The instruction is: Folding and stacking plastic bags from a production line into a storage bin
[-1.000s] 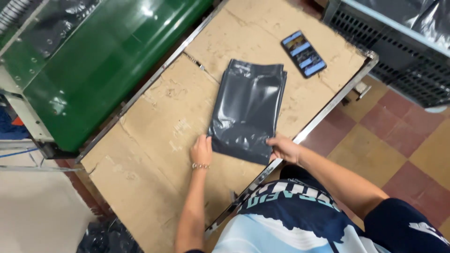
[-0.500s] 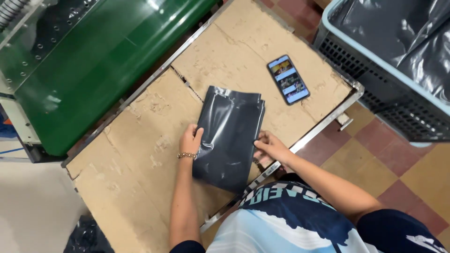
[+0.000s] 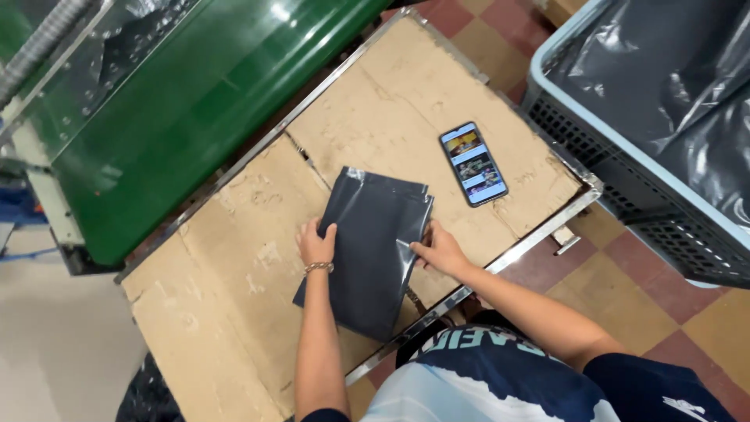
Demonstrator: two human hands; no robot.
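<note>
A dark grey plastic mailer bag [image 3: 375, 250] lies flat on the cardboard-covered table [image 3: 226, 266], slanting from the table's middle toward its near metal edge. The left hand [image 3: 316, 244] presses its left edge with fingers [image 3: 330, 233] lying flat and close together. The right hand [image 3: 439, 248] pinches the bag's right edge, fingers narrow on the plastic. A phone [image 3: 473, 163] with a lit screen lies just beyond, apart from the bag. At right, a grey slotted crate [image 3: 625, 187] holds dark plastic bags [image 3: 664, 78]. A green machine [image 3: 195, 94] borders the table's far side.
</note>
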